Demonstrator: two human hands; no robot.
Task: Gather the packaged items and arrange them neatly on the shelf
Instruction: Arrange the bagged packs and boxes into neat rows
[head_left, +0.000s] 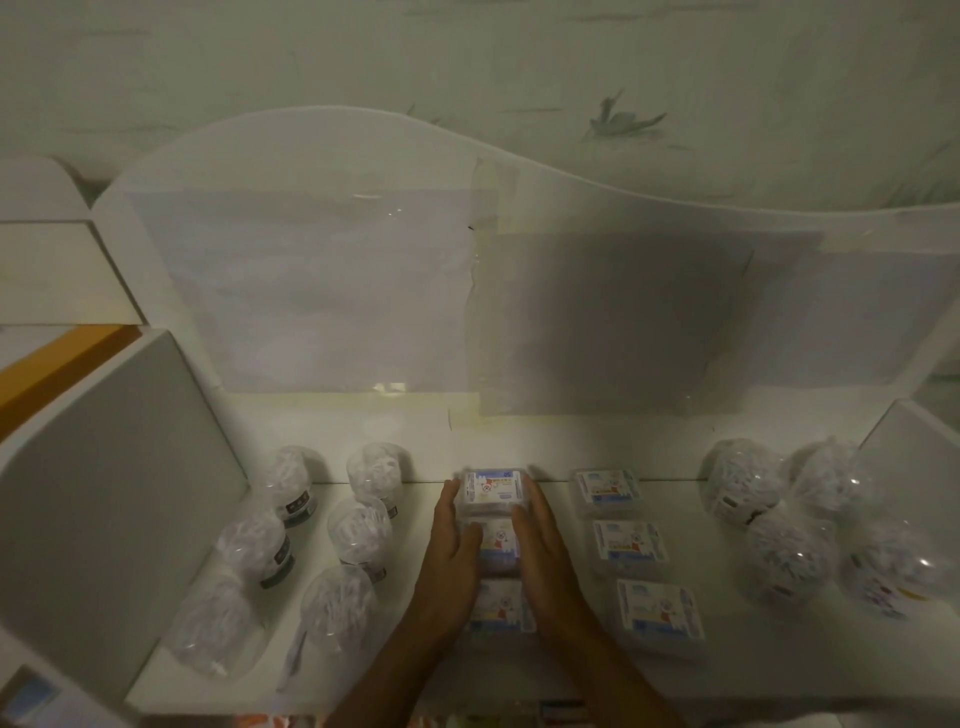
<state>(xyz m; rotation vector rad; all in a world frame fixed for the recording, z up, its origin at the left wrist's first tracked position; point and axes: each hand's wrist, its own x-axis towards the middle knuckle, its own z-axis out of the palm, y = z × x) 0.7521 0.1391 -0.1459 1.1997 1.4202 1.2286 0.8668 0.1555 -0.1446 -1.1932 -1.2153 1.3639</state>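
A column of three flat clear boxes with printed labels lies on the white shelf (519, 452): far box (492, 486), middle box (500, 545), near box (501, 605). My left hand (453, 545) presses flat against the column's left side, and my right hand (543, 545) presses flat against its right side, fingers straight. A second column of three like boxes (629, 541) lies just to the right.
Several clear round tubs of white sticks (358, 530) stand in two rows at the left, and several bagged round packs (789, 556) sit at the right. White side panels (104, 493) close the shelf on both sides, with a curved back panel (322, 270) behind.
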